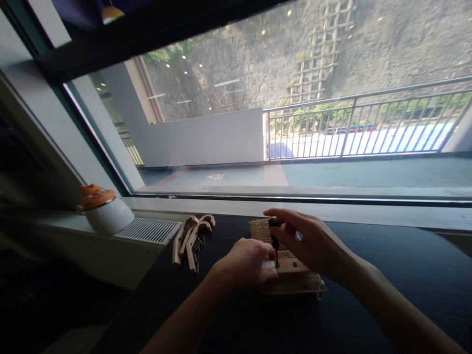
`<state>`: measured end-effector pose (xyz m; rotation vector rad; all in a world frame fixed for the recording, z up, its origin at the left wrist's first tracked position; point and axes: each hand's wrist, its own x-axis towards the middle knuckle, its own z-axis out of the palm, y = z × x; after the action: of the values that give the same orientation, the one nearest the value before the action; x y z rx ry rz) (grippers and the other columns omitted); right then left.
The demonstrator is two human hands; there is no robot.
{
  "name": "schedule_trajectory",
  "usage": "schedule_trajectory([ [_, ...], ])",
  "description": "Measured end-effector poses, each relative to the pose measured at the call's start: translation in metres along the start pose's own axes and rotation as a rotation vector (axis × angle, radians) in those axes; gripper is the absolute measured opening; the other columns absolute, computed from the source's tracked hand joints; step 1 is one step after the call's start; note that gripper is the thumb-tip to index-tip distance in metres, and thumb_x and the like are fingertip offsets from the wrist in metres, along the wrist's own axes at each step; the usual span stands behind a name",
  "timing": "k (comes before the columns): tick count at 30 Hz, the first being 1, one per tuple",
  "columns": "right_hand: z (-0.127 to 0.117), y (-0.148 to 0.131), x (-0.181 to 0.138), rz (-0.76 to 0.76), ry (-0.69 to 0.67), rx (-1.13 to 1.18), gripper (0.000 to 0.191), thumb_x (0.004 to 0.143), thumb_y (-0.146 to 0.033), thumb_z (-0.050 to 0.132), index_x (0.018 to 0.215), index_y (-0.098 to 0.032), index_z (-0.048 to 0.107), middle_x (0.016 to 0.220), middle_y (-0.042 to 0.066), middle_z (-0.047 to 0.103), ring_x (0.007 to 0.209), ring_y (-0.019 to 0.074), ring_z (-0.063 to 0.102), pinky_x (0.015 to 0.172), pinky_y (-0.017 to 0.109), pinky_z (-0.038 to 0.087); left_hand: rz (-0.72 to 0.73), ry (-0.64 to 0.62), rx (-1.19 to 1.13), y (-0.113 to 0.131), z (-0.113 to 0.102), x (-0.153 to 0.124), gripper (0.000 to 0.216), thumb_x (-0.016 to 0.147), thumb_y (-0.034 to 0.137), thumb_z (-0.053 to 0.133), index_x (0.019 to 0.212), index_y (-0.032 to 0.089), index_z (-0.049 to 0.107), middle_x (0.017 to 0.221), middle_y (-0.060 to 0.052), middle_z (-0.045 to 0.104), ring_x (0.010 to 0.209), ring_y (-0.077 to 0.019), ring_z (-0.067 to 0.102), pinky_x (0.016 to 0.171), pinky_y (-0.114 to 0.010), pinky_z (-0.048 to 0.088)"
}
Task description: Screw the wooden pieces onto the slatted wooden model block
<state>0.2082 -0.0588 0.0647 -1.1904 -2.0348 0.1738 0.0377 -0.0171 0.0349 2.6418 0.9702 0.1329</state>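
Observation:
My right hand (308, 241) is closed round the dark handle of a screwdriver (274, 228), which points down at a light wooden strip (289, 265). The strip has a round hole near its right part. My left hand (245, 263) grips the strip's left end, close to the screwdriver's tip; its fingertips are partly hidden. Something white (269, 264) shows beside those fingers. Under and behind the strip lie rough-textured brown blocks (260, 229), and a wooden block (289, 285) with clear wrapping at its right end is nearest me.
Several curved wooden pieces (190, 243) lie at the left of the dark table (383, 285), with loose screws (199, 244) beside them. A white container with an orange top (106, 211) stands on the ledge by a vent grille (149, 230). A large window (221, 147) is beyond the table.

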Motion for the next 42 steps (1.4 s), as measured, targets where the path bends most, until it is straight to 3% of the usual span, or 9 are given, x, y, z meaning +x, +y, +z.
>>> schedule_trajectory([
  [8,-0.0006,0.0005,-0.0008,-0.084,-0.010,0.009,0.031,0.088,-0.017,0.047,0.117,-0.022,0.058,0.098,0.004,0.067,0.067,0.0106,0.058,0.059,0.022,0.044,0.004,0.008,0.019,0.0024,-0.0016,-0.0011,0.019,0.074,0.035,0.059,0.087,0.023,0.067,0.078,0.000,0.068,0.072,-0.0179,0.061,0.062,-0.023,0.038],
  [17,0.0019,0.0029,-0.0006,0.048,0.050,-0.084,0.016,0.082,-0.029,0.059,0.096,-0.021,0.058,0.065,-0.003,0.061,0.055,0.0113,0.055,0.051,0.023,0.040,-0.026,-0.003,0.006,0.0020,-0.0005,0.0002,0.020,0.073,0.036,0.060,0.086,0.022,0.066,0.082,-0.001,0.068,0.077,-0.0192,0.062,0.064,-0.023,0.039],
  [25,0.0030,0.0015,-0.0012,-0.082,-0.010,-0.087,0.032,0.087,-0.018,0.048,0.117,-0.023,0.058,0.092,0.003,0.067,0.065,0.0111,0.056,0.059,0.023,0.043,-0.027,-0.009,0.008,0.0029,-0.0013,-0.0010,0.021,0.074,0.036,0.059,0.088,0.022,0.067,0.082,-0.002,0.069,0.078,-0.0197,0.062,0.065,-0.024,0.039],
  [29,0.0030,0.0003,-0.0009,-0.093,-0.073,-0.097,0.041,0.088,-0.017,0.045,0.128,-0.024,0.051,0.093,0.003,0.068,0.064,0.0113,0.057,0.056,0.022,0.043,-0.010,-0.016,0.014,0.0023,-0.0011,-0.0015,0.021,0.076,0.034,0.057,0.091,0.023,0.067,0.085,-0.002,0.069,0.080,-0.0203,0.062,0.069,-0.025,0.041],
  [35,0.0023,0.0021,0.0012,-0.075,-0.020,-0.159,0.032,0.085,-0.022,0.052,0.116,-0.024,0.059,0.089,0.003,0.067,0.059,0.0107,0.056,0.053,0.022,0.043,-0.021,-0.019,0.024,0.0020,-0.0019,-0.0006,0.021,0.074,0.036,0.059,0.089,0.023,0.066,0.087,-0.002,0.070,0.083,-0.0217,0.063,0.070,-0.025,0.043],
  [39,-0.0012,-0.0027,0.0000,-0.128,-0.056,-0.125,0.037,0.088,-0.018,0.045,0.124,-0.021,0.055,0.095,0.005,0.067,0.061,0.0102,0.056,0.055,0.021,0.043,-0.018,-0.025,0.021,0.0020,-0.0017,-0.0010,0.022,0.076,0.037,0.057,0.089,0.022,0.066,0.083,-0.002,0.069,0.080,-0.0208,0.062,0.069,-0.025,0.042],
  [42,0.0000,-0.0024,-0.0011,-0.126,-0.025,-0.140,0.037,0.089,-0.018,0.046,0.125,-0.023,0.054,0.088,0.003,0.068,0.060,0.0107,0.056,0.054,0.022,0.041,-0.008,-0.024,0.019,0.0018,-0.0016,-0.0012,0.023,0.076,0.037,0.057,0.090,0.022,0.066,0.086,-0.003,0.070,0.082,-0.0214,0.062,0.071,-0.026,0.043],
])
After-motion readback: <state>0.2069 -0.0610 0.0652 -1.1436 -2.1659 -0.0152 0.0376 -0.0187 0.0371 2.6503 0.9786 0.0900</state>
